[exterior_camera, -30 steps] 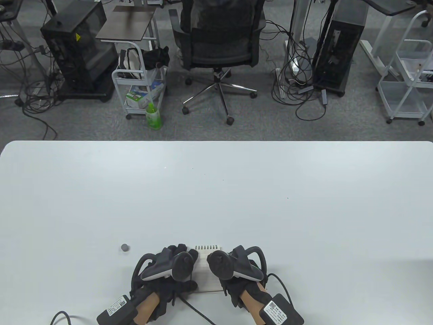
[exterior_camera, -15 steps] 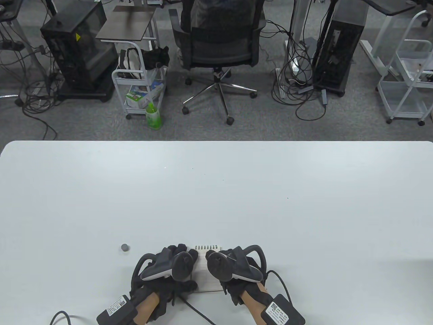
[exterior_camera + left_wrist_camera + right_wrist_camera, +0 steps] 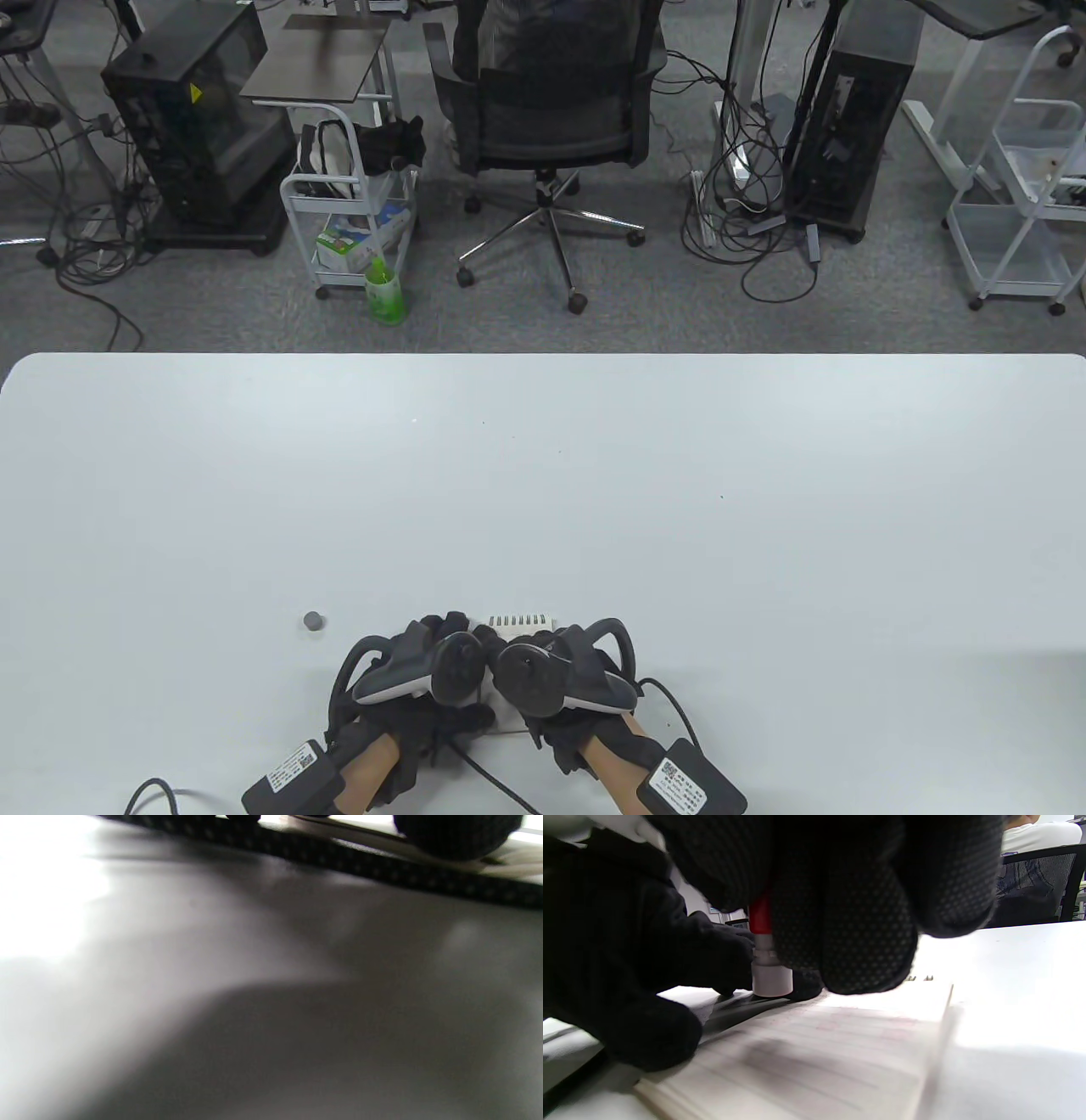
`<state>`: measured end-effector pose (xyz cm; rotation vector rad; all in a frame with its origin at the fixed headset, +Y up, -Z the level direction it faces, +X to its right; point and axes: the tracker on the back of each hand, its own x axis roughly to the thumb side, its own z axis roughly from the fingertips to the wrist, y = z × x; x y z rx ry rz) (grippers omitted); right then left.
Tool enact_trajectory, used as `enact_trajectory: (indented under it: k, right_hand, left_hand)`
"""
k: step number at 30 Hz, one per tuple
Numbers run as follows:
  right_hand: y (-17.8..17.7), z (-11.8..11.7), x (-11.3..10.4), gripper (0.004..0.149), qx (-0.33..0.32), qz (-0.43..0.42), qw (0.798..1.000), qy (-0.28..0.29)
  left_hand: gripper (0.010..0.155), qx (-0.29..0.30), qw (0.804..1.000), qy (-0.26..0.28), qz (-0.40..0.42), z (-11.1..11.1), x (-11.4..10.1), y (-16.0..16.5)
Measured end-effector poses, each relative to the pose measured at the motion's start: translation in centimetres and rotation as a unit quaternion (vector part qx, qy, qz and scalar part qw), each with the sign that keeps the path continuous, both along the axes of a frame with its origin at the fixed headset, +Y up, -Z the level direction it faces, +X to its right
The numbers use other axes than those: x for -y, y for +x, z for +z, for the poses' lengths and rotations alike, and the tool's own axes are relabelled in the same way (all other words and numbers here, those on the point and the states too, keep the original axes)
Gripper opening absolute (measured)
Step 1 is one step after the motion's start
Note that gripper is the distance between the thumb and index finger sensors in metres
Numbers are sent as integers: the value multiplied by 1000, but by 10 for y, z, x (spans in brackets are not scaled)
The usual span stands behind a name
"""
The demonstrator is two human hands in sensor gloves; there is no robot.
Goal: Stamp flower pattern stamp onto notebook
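Where hands (image 3: 501, 679) hide notebook (image 3: 526, 622), grey cap (image 3: 314, 621) leftward

White table (image 3: 543, 475), rounded far corners, soft glare on its surface. Grey carpet floor (image 3: 212, 314) beyond it. Black mesh office chair (image 3: 547, 102) on a chrome star base, centred at the far side. Left of the chair: white wire trolley (image 3: 348, 221), green bottle (image 3: 384, 293) standing on the floor beside it, black computer tower (image 3: 199, 127). Right of the chair: second black tower (image 3: 844, 127) amid tangled cables (image 3: 747, 221), white shelf cart (image 3: 1022, 187).
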<state>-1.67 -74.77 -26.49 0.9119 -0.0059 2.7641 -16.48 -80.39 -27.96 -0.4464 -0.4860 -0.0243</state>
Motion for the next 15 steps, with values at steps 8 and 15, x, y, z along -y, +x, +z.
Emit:
enact_trajectory:
  k: [8,15]
  right_hand:
    - [-6,0,7,45,-9,15,1000,-11]
    - [-10,1,10,45,-13,30,999,-8]
  left_hand:
    - [89,0,1000,0,0,0,0,0]
    - [89,0,1000,0,0,0,0,0]
